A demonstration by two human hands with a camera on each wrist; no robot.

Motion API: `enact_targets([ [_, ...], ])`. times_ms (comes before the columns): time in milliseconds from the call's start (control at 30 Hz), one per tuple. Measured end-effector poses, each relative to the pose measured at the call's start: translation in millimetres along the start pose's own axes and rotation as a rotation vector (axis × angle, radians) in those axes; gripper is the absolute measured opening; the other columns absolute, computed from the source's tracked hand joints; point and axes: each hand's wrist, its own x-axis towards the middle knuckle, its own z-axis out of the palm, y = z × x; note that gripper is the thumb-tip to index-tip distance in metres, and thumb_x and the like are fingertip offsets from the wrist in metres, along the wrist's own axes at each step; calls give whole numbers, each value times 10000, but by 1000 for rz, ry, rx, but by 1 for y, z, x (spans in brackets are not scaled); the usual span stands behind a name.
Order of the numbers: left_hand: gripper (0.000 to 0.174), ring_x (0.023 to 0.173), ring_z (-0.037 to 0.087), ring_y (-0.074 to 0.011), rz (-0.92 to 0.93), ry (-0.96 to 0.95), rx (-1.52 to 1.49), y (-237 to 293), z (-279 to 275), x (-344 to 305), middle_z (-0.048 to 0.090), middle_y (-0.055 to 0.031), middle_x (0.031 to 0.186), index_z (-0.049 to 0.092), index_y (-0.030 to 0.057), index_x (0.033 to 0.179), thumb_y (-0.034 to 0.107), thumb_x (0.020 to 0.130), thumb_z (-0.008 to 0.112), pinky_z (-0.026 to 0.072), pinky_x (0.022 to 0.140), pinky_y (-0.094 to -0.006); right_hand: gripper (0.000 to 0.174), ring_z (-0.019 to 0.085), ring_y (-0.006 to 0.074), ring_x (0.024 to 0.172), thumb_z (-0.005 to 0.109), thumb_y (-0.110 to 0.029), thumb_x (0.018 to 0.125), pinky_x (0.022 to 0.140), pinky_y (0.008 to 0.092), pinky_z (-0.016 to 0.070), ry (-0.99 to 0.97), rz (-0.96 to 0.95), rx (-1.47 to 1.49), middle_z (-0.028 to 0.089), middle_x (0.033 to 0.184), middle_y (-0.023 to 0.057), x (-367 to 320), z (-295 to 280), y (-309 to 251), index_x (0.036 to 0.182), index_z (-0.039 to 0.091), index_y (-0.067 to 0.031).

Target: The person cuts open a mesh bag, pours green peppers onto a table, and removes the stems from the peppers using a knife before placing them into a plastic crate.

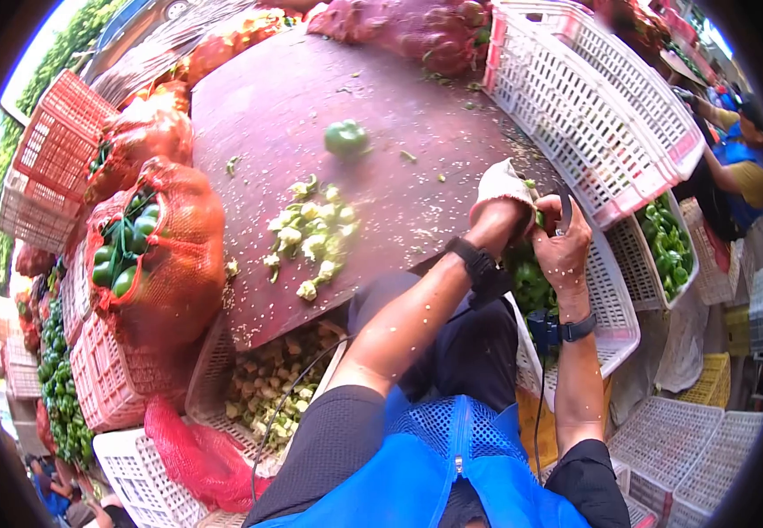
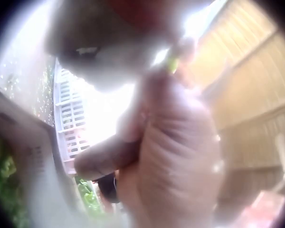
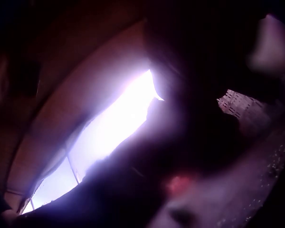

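Note:
My left hand (image 1: 503,198), in a whitish glove, curls around a green pepper (image 1: 539,219) that it mostly hides. Close against it on the right, my bare right hand (image 1: 564,249) grips a dark narrow curved tool (image 1: 566,209), its fingers bent. Both hands are above a white crate (image 1: 625,330) of green peppers (image 1: 529,280) at my lap. In the left wrist view a bit of green (image 2: 172,65) shows between the glove and the bare hand (image 2: 175,152). The right wrist view is mostly dark and blurred.
A purplish table (image 1: 258,123) holds a whole green pepper (image 1: 346,139), scattered seeds and a pile of pale pepper cores (image 1: 315,238). More cores fill a crate (image 1: 210,374) below. A net bag of peppers (image 1: 187,229) stands left; tilted white crates (image 1: 575,114) stand right, near another person (image 1: 738,167).

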Motion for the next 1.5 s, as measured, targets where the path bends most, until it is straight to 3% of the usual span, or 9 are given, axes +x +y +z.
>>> enact_targets([
  [200,150,844,640,-157,534,201,1195,-75,-52,39,681,-26,916,684,145,865,252,893,583,478,896,-295,218,621,230,710,793,-18,749,660,341,493,-185,1,11,638,822,74,-11,7,3,910,648,-40],
  [400,245,876,708,-250,48,371,275,-176,-170,11,739,-131,976,689,85,1058,217,986,496,560,802,-361,199,601,236,684,746,-37,763,636,350,470,-392,234,-166,629,846,94,-43,-22,77,941,661,-18],
  [633,302,769,697,-306,602,730,861,-188,-206,75,703,-171,891,690,136,1096,338,879,631,570,772,-422,269,610,146,624,741,-121,842,615,286,507,-409,565,37,665,926,87,-65,-5,108,1067,689,17],
  [933,182,943,680,-323,197,537,716,-229,-190,169,703,-172,1047,697,50,954,153,922,550,551,828,-389,297,608,97,651,556,-300,1038,499,230,481,-203,1116,1034,673,913,73,-88,22,80,1016,653,-20],
  [1067,216,786,623,-173,506,275,489,-196,-204,116,654,-66,948,615,52,1096,156,1033,437,553,798,-316,325,564,99,536,567,-352,1039,491,251,513,-285,1028,959,619,755,39,-84,27,54,925,608,-51],
  [1200,213,1084,557,-97,-182,146,-549,-206,-179,141,647,3,1070,602,156,1151,115,986,475,385,1076,-312,260,522,40,536,558,-279,1050,460,237,442,-448,738,678,550,698,-31,-36,29,11,918,607,-60],
  [1333,166,925,583,-144,1119,-67,-350,-187,-125,120,633,-10,914,600,201,1016,133,946,466,390,1029,-309,70,595,406,662,625,-49,925,575,454,474,-358,-185,139,575,756,193,4,51,-19,912,597,14],
  [1433,148,820,546,-148,-191,-64,-1155,-78,-107,37,615,27,854,554,177,857,193,963,453,403,867,-295,263,595,427,698,576,-182,1014,605,442,464,-352,-218,165,566,744,205,9,52,-29,847,558,19],
  [1500,194,840,603,-166,-113,-56,-1009,-96,-99,47,639,-42,976,489,126,1166,223,1026,397,481,803,-313,262,585,435,692,586,-185,1007,598,452,457,-347,-210,121,557,742,208,5,50,-30,845,549,17],
])
